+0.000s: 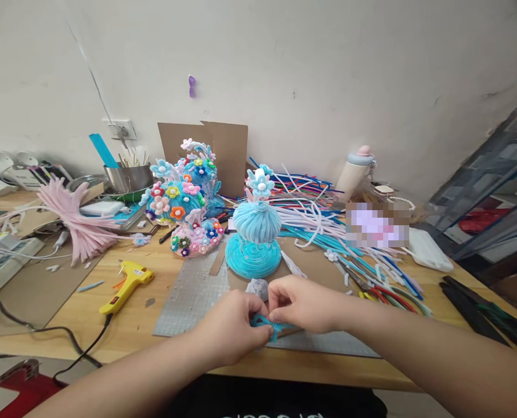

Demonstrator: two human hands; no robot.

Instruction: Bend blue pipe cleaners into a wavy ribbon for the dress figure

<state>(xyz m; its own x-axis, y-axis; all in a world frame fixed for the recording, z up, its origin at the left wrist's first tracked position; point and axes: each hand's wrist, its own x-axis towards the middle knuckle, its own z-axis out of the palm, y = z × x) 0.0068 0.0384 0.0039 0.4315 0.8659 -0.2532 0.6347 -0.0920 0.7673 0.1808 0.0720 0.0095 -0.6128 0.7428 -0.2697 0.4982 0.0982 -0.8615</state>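
Between my two hands, near the table's front edge, is a small bent piece of blue pipe cleaner (pixel 264 321). My left hand (pixel 243 322) pinches it from the left, thumb and fingers closed. From the right, my right hand (pixel 290 302) grips it with curled fingers, which partly hide it. Just beyond my fingertips sits a greyish fuzzy ball (pixel 257 288). Behind that stands a blue pipe-cleaner ornament (pixel 257 223) with a round base, a ribbed bulb and a flower on top. A grey cutting mat (pixel 188 302) lies beneath.
To the left lie a yellow glue gun (pixel 127 284) with its cord and a pink pipe-cleaner bundle (pixel 78 217). Flower-covered ornaments (pixel 180 209) stand behind. On the right are many loose pipe cleaners (pixel 314 217), red-handled pliers (pixel 386 296), black scissors (pixel 476 310) and a bottle (pixel 354 174).
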